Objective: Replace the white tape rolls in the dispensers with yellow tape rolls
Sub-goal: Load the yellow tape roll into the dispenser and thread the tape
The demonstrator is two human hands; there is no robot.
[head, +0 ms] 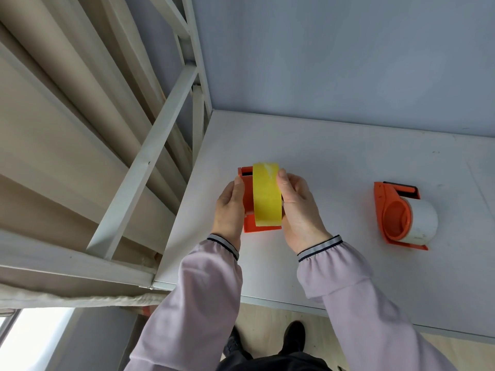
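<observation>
An orange dispenser (261, 226) is held over the left part of the white table (334, 162), and a yellow tape roll (266, 196) sits in it, standing on edge. My left hand (230, 207) grips the dispenser's left side. My right hand (297, 207) grips the right side of the yellow roll, thumb near its top. A second orange dispenser (393, 212) lies to the right on the table, apart from both hands, with a white tape roll (423, 219) in it.
A blue-grey wall (348, 54) backs the table. A white metal frame (150, 156) stands close on the left, past the table's left edge. The table's front edge (281, 303) runs below my sleeves, with the floor and my shoes beneath.
</observation>
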